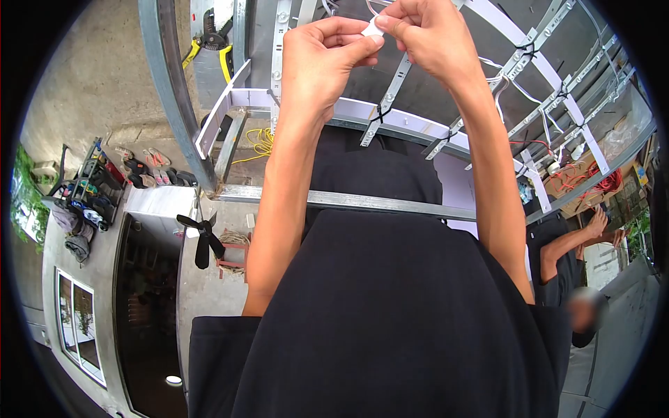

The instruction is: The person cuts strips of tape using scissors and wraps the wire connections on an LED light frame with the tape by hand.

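Note:
Between my two hands, near the top of the head view, is a small white piece (pixel 373 28), whose kind I cannot make out. My left hand (pixel 319 66) pinches it with thumb and fingers from the left. From the right, my right hand (pixel 433 42) closes its thumb and fingers on the same piece. A thin pale wire (pixel 370 7) runs up beside it. Below and around my hands are metal strips with small round lenses (pixel 395 87), tied with black zip ties (pixel 380 114) to white curved bands (pixel 418 123).
A steel bar (pixel 362 201) crosses in front of my body; another post (pixel 169 83) rises at left. Yellow-handled cutters (pixel 210 42) and yellow cord (pixel 259 145) lie left. At right are red wires (pixel 605 180) and another person's arm (pixel 568 245). A black fan (pixel 203 240) stands lower left.

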The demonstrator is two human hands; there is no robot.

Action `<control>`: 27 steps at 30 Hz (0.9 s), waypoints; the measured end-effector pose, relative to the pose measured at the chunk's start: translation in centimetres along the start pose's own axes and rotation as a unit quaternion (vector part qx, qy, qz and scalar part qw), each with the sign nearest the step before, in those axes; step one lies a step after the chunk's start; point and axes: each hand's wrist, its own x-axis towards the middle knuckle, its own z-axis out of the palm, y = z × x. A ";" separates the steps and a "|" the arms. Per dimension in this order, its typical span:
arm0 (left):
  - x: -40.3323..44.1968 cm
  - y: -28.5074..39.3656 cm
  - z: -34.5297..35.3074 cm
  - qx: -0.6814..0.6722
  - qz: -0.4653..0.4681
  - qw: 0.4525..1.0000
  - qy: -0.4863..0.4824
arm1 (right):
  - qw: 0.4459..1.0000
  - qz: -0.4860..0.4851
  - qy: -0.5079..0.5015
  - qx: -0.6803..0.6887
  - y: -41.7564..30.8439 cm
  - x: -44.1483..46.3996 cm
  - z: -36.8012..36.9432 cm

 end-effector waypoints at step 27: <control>-0.3 -0.5 -1.1 0.041 0.003 0.998 -0.037 | 0.993 -0.054 -0.109 0.009 -0.6 -0.6 -2.4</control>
